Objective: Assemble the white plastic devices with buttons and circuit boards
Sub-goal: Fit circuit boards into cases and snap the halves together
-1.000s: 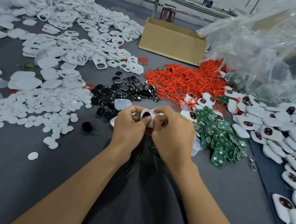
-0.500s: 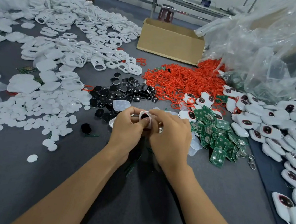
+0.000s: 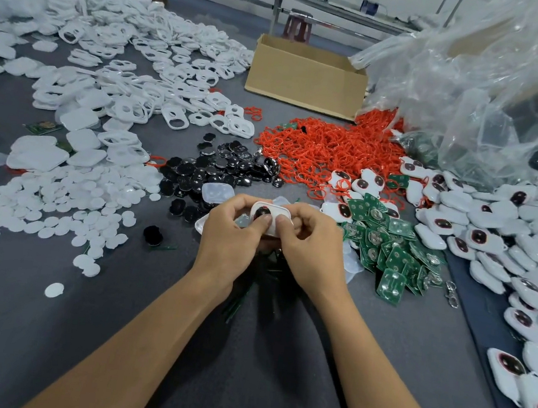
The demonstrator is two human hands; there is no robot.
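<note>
My left hand (image 3: 231, 233) and my right hand (image 3: 310, 241) together grip one white plastic device (image 3: 271, 215) at the table's middle, both thumbs pressing on its top. A black button shows in its opening. Right of my hands lies a pile of green circuit boards (image 3: 389, 246). Just beyond my hands are black buttons (image 3: 218, 168) and a heap of red rings (image 3: 326, 146). White shells with holes (image 3: 162, 69) spread over the far left. Finished white devices (image 3: 516, 236) are heaped along the right.
White round discs (image 3: 62, 202) cover the near left. A cardboard box (image 3: 304, 74) stands at the back, with a large clear plastic bag (image 3: 473, 82) to its right. A translucent pad (image 3: 217, 193) lies just past my left hand. The grey table (image 3: 81, 333) continues toward me.
Both hands have stayed at the same spot with the device. The thumbs have shifted onto its top face, and the device now lies flatter between my fingers.
</note>
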